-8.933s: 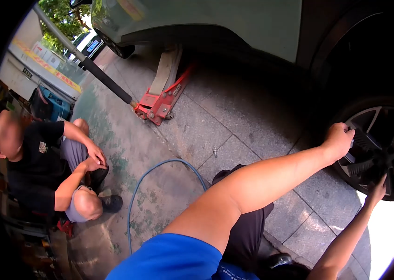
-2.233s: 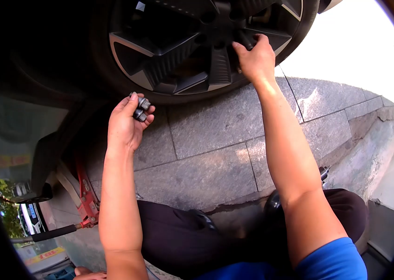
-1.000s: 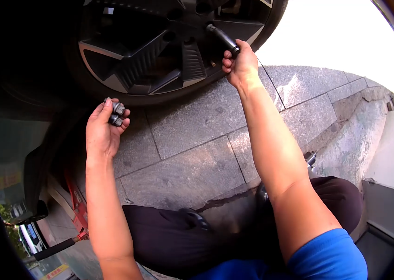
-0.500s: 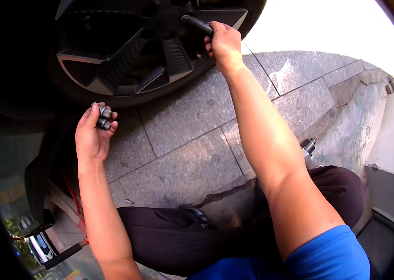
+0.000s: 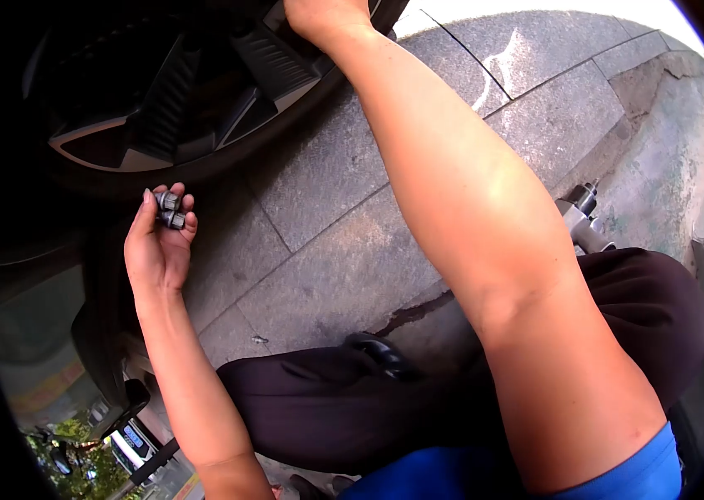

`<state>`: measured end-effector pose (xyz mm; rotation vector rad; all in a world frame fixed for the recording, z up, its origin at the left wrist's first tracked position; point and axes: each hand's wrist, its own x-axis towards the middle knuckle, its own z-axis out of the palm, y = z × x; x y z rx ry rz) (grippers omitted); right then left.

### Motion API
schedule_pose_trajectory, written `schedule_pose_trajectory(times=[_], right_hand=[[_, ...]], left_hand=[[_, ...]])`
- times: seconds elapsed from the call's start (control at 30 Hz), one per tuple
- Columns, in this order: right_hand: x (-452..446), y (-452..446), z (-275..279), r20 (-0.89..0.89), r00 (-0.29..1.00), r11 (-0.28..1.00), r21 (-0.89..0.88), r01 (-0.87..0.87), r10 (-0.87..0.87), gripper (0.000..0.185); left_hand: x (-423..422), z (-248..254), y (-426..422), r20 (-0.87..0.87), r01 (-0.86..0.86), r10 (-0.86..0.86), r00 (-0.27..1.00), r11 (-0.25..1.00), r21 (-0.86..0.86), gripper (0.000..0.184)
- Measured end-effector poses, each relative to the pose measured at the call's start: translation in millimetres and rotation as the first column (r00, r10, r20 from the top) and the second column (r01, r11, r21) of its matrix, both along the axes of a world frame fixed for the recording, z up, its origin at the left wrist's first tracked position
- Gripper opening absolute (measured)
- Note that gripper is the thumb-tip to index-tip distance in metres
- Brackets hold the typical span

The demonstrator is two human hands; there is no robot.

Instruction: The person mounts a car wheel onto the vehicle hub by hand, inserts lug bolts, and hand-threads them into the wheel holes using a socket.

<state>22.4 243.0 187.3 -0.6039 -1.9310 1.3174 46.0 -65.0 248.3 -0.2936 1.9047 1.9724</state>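
Note:
Two dark metal lug nuts rest in my left hand, whose fingers curl round them just below the tyre. My right hand is cut off by the top edge, beside the rim of the wheel; its fingers and whatever they hold are out of view. Grey and black spokes show on the wheel, while its hub lies above the frame. An air impact wrench lies on the ground near my right knee, partly behind my forearm.
Stone paving lies below the wheel, with a small metal piece on it. A dark shoe shows by my legs. At lower left are the car's side, a black jack handle and a parked car. A pale panel stands at right.
The view has shifted, and the wheel sits further up and left. My right hand, earlier holding a black cylindrical tool at the wheel hub, has moved up and left to the frame's edge.

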Motion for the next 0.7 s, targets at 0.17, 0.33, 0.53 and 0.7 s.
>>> schedule_pose_trajectory(times=[0.17, 0.33, 0.53, 0.7], right_hand=[[1.6, -11.7, -4.3, -0.105, 0.993, 0.987, -0.146, -0.069, 0.054, 0.032], [1.0, -2.4, -15.8, -0.374, 0.870, 0.455, -0.745, -0.488, 0.322, 0.022], [21.8, -6.9, -40.6, -0.607, 0.769, 0.122, -0.764, -0.634, 0.200, 0.033], [14.9, 3.0, -68.7, -0.702, 0.661, 0.103, -0.661, -0.743, 0.265, 0.037]], left_hand=[[1.6, 2.5, 3.9, 0.053, 0.007, -0.016, 0.998, 0.985, 0.170, 0.024], [6.0, 5.7, 10.8, 0.080, 0.032, -0.050, 0.996, 0.977, 0.209, 0.023], [8.5, 9.9, 19.0, 0.042, -0.014, 0.008, 0.999, 0.987, 0.162, 0.024], [9.2, 12.4, 12.9, 0.055, -0.046, 0.040, 0.998, 0.992, 0.114, 0.022]])
